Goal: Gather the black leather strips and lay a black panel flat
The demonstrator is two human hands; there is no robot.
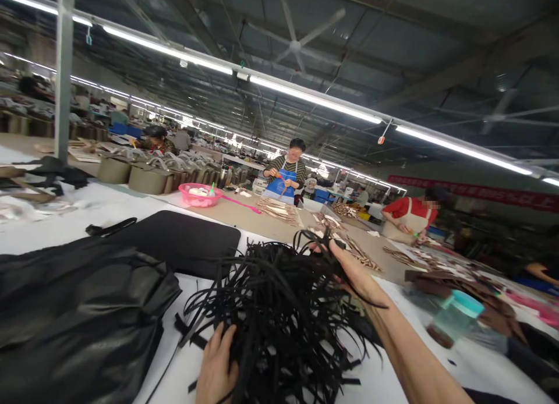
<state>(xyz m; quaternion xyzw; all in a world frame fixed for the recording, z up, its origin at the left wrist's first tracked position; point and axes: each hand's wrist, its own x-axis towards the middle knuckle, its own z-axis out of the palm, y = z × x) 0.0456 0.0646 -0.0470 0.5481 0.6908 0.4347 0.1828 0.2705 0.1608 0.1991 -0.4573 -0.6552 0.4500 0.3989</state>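
Note:
A large tangled heap of thin black strips (279, 311), which look like leather or similar material, lies on the white tabletop in front of me. My left hand (217, 363) is at the heap's near left edge, with fingers curled round some strips. My right hand (336, 264) reaches into the far right side and is closed on strips; several loop over it and partly hide the fingers. Left of the heap lie a flat black panel (174, 241) with rounded corners and a wrinkled black sheet-like pile (78, 311).
A clear jar with a turquoise lid (456, 316) stands to the right, by brown pieces (476, 293). Farther off are a pink basket (200, 195), bundles of tan strips (277, 211) and olive cylindrical bags (148, 177). Co-workers (286, 174) stand across the tables. A metal post (64, 72) rises at left.

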